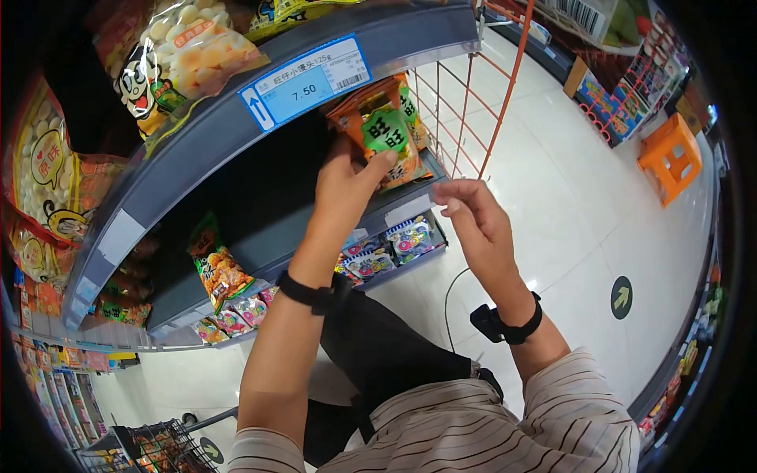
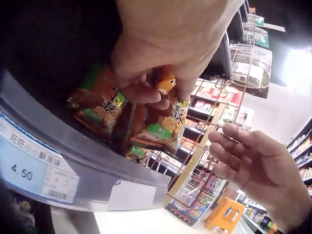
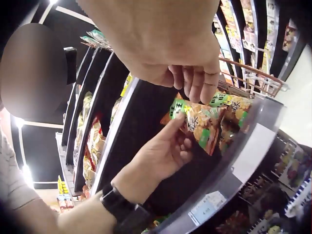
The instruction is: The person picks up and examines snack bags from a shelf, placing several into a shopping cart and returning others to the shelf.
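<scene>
My left hand [image 1: 347, 177] pinches an orange snack bag with a green label [image 1: 385, 132] at the right end of a dark shelf. In the left wrist view, the left hand [image 2: 163, 53] has thumb and fingers on the bag [image 2: 163, 124], beside another orange bag [image 2: 100, 105]. More such bags [image 3: 234, 109] stand behind the held one in the right wrist view. My right hand [image 1: 479, 229] hovers off the shelf's front corner, fingers loosely bent and holding nothing; in the right wrist view it [image 3: 161, 48] is above the bags.
One orange bag [image 1: 219, 264] lies alone farther left on the shelf. Above is a shelf edge with a price tag [image 1: 305, 83]; below, small packs [image 1: 371, 262]. A red wire rack [image 1: 505, 87] borders the right end. An orange stool [image 1: 670, 160] and a cart [image 1: 150, 449] stand on the floor.
</scene>
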### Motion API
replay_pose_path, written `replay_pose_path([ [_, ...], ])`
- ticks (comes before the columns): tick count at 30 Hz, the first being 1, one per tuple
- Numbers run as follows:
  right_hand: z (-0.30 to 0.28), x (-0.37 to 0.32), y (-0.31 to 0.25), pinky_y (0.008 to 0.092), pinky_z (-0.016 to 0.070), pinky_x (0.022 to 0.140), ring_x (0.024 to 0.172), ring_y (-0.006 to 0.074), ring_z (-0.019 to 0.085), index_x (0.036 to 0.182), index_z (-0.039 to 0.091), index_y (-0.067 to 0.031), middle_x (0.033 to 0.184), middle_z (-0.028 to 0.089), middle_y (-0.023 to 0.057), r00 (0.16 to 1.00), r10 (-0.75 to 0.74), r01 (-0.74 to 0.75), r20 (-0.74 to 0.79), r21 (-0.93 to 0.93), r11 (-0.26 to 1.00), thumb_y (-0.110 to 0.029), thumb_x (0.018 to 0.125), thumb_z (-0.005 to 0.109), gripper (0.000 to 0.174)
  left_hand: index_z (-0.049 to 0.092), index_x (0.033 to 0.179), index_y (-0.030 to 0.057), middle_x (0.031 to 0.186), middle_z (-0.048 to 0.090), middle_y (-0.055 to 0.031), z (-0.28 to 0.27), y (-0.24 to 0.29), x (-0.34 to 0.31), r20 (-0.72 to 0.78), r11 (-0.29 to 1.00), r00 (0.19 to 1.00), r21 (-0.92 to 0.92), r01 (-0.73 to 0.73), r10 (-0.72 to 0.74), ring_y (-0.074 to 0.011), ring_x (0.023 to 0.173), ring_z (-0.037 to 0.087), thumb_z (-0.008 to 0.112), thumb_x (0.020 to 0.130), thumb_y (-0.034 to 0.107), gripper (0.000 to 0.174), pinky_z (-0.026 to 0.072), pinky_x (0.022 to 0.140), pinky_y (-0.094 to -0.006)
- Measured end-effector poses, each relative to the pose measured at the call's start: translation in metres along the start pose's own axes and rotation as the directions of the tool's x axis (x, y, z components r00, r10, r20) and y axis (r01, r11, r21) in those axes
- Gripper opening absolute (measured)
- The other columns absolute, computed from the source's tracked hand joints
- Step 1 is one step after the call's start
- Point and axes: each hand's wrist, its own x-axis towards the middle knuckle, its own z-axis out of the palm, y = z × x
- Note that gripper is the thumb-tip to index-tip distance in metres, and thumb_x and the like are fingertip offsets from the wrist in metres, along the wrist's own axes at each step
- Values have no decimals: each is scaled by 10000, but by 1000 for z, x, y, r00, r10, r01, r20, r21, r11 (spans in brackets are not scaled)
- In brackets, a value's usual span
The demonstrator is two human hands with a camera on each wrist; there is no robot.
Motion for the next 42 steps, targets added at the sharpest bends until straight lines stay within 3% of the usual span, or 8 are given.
replay_pose_path([
  [6, -6, -6, 15, 332, 518, 956, 1080, 203, 678, 1246, 622, 31, 1178, 699, 130, 999, -36, 34, -18, -95, 995, -75, 1022, 554, 257, 560, 1249, 22, 921, 706, -53, 34, -34, 32, -32, 974, 978, 97, -204, 208, -133, 734, 665, 778, 912, 304, 490, 518, 605, -277],
  [9, -4, -3, 16, 346, 511, 983, 1125, 240, 668, 1270, 615, 25, 1212, 688, 153, 996, -90, 86, -14, -186, 979, -55, 1000, 562, 286, 571, 1226, 3, 934, 716, -75, 44, -36, 29, -81, 971, 983, 189, -147, 164, -154, 752, 676, 769, 923, 322, 482, 551, 638, -301],
  [12, -1, 2, 20, 361, 496, 1024, 1186, 288, 649, 1291, 605, 24, 1253, 668, 180, 987, -160, 156, 4, -258, 953, -32, 972, 572, 325, 551, 1231, -30, 984, 733, -246, 48, -31, 29, -1, 978, 994, 179, 105, -107, -389, 926, 733, 739, 915, 355, 532, 565, 810, -431],
  [18, 6, 14, 24, 406, 470, 1078, 1262, 375, 605, 1330, 580, 27, 1325, 632, 226, 970, -238, 239, 51, -390, 889, -25, 936, 593, 398, 577, 1212, -51, 954, 716, -299, 58, -45, 33, 13, 987, 1000, 161, -10, 8, -439, 918, 717, 704, 945, 380, 522, 561, 809, -457],
  [21, 9, 19, 33, 425, 467, 1083, 1271, 397, 592, 1338, 573, 36, 1350, 619, 240, 957, -276, 285, 86, -441, 851, -31, 928, 603, 416, 646, 1134, -15, 845, 729, -125, 59, -49, 38, -45, 951, 996, 304, -55, 72, -170, 719, 701, 719, 962, 422, 476, 557, 625, -307],
  [30, 7, 21, 35, 430, 477, 1063, 1244, 407, 599, 1338, 571, 36, 1333, 619, 251, 954, -282, 298, 106, -476, 827, -38, 928, 612, 419, 627, 1244, 38, 988, 716, -77, 9, -62, 38, -218, 974, 966, 208, -92, 137, -174, 797, 678, 704, 971, 432, 486, 545, 633, -310],
  [36, 6, 11, 25, 424, 505, 988, 1141, 402, 637, 1291, 596, 22, 1234, 652, 231, 974, -203, 227, 102, -399, 888, -26, 939, 592, 356, 602, 1288, 52, 1146, 682, -87, -35, -63, 45, -262, 965, 963, 235, 118, -54, -173, 956, 668, 706, 973, 415, 492, 556, 672, -311],
  [42, 9, 2, 31, 403, 523, 936, 1052, 384, 659, 1245, 618, 33, 1163, 663, 226, 982, -122, 163, 141, -331, 929, -22, 942, 585, 310, 589, 1299, 24, 1119, 686, -121, -38, -90, 61, -325, 925, 946, 358, 128, -5, -192, 867, 680, 722, 959, 390, 517, 556, 674, -317],
])
